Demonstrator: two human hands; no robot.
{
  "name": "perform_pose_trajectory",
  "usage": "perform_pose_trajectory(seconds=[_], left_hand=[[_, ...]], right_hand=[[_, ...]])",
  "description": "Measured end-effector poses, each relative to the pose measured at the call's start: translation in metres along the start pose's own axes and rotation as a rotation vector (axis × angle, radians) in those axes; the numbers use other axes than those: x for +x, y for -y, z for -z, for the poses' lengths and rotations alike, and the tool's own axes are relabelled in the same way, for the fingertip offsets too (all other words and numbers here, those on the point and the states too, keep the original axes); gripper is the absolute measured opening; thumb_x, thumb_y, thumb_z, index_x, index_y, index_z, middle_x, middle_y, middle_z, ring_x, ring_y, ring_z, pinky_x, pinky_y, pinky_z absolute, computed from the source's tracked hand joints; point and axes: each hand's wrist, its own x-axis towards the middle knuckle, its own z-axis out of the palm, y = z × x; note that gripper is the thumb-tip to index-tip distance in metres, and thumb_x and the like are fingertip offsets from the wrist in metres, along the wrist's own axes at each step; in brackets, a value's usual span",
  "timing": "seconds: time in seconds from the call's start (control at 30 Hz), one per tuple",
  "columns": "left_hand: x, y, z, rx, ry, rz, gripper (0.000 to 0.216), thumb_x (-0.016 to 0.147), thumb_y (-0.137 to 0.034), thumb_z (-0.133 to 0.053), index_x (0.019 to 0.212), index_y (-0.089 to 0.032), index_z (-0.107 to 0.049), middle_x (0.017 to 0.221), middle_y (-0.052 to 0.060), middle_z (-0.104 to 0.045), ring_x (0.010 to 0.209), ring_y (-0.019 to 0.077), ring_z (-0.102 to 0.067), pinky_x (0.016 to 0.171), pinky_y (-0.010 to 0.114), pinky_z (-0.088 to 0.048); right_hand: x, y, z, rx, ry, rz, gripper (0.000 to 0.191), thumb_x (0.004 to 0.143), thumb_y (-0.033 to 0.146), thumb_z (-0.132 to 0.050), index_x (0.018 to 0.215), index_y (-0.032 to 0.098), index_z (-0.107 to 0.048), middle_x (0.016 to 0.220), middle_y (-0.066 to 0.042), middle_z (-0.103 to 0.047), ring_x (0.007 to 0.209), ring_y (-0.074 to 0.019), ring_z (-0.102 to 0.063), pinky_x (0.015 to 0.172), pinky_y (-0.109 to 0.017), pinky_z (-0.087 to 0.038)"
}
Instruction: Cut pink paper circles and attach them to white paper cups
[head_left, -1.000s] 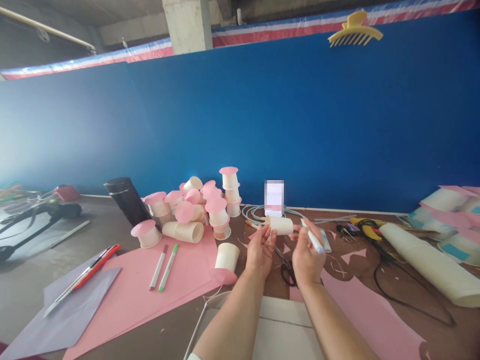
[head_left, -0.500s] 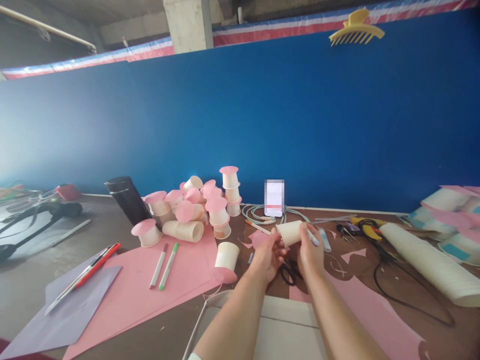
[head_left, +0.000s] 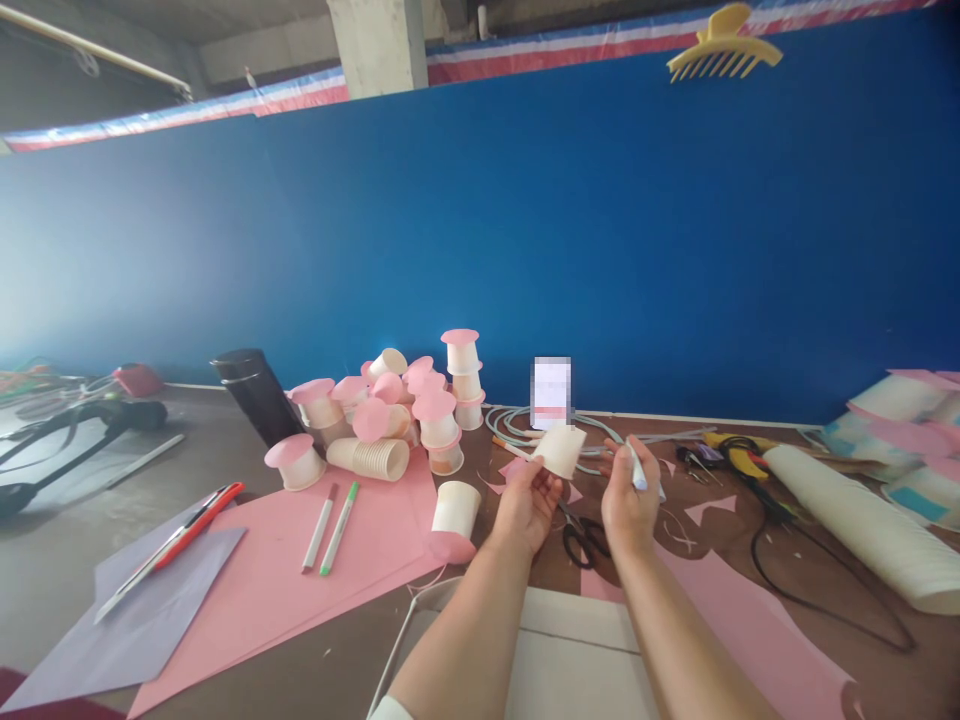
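My left hand (head_left: 531, 505) grips a white paper cup (head_left: 562, 452), tilted, by its lower left side. To its right, my right hand (head_left: 628, 495) is closed around a small white tube (head_left: 637, 466) with a bluish end, apart from the cup. Black-handled scissors (head_left: 585, 540) lie on the table between my forearms. Left of my left arm, another paper cup (head_left: 455, 510) rests on a pink paper disc (head_left: 452, 546). Pink scraps lie near and partly behind my left hand.
Cups with pink discs (head_left: 437, 408) are piled at the back, beside a black bottle (head_left: 255, 395). Pink sheets (head_left: 360, 560), two markers (head_left: 339, 528) and a utility knife (head_left: 169, 550) lie left. A long cup stack (head_left: 855, 525) and black cable lie right. An open white box (head_left: 577, 650) is below my arms.
My right hand has come away from the cup and moved slightly right with the tube. My left hand now holds the cup alone, shifted left and tilted differently.
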Motion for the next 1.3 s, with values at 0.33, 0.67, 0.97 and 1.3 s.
perform_pose_trajectory(seconds=[0.33, 0.67, 0.97, 1.3], left_hand=[[0.001, -0.004, 0.002, -0.086, 0.020, -0.065, 0.009, 0.080, -0.015, -0.063, 0.088, -0.010, -0.062, 0.081, 0.007, -0.067, 0.071, 0.0117, -0.065, 0.065, 0.021, -0.056], [-0.002, -0.002, 0.001, -0.048, 0.027, -0.081, 0.006, 0.078, -0.012, -0.064, 0.083, -0.009, -0.062, 0.080, 0.008, -0.068, 0.070, 0.0110, -0.066, 0.070, 0.021, -0.056], [-0.003, -0.002, -0.002, -0.017, 0.012, -0.075, 0.004, 0.080, -0.012, -0.062, 0.081, -0.009, -0.062, 0.077, 0.008, -0.067, 0.067, 0.0112, -0.065, 0.068, 0.021, -0.055], [-0.002, -0.001, 0.001, -0.026, 0.060, -0.059, 0.008, 0.078, -0.013, -0.064, 0.085, -0.009, -0.062, 0.078, 0.007, -0.067, 0.068, 0.0111, -0.065, 0.068, 0.021, -0.055]], right_hand=[[-0.025, 0.014, -0.003, -0.197, 0.245, 0.416, 0.029, 0.089, 0.034, -0.052, 0.113, 0.019, -0.063, 0.105, -0.011, -0.066, 0.088, -0.0221, -0.065, 0.078, -0.038, -0.055], [-0.027, 0.024, -0.006, -0.316, 0.199, 0.572, 0.022, 0.089, 0.030, -0.052, 0.104, 0.018, -0.064, 0.099, -0.009, -0.068, 0.090, -0.0215, -0.065, 0.081, -0.038, -0.054], [-0.025, 0.020, -0.005, -0.389, 0.207, 0.613, 0.022, 0.091, 0.031, -0.047, 0.101, 0.019, -0.063, 0.098, -0.010, -0.067, 0.092, -0.0218, -0.063, 0.084, -0.038, -0.052], [-0.024, 0.019, -0.007, -0.392, 0.204, 0.650, 0.021, 0.091, 0.030, -0.047, 0.100, 0.018, -0.063, 0.096, -0.011, -0.068, 0.093, -0.0222, -0.063, 0.084, -0.039, -0.052]])
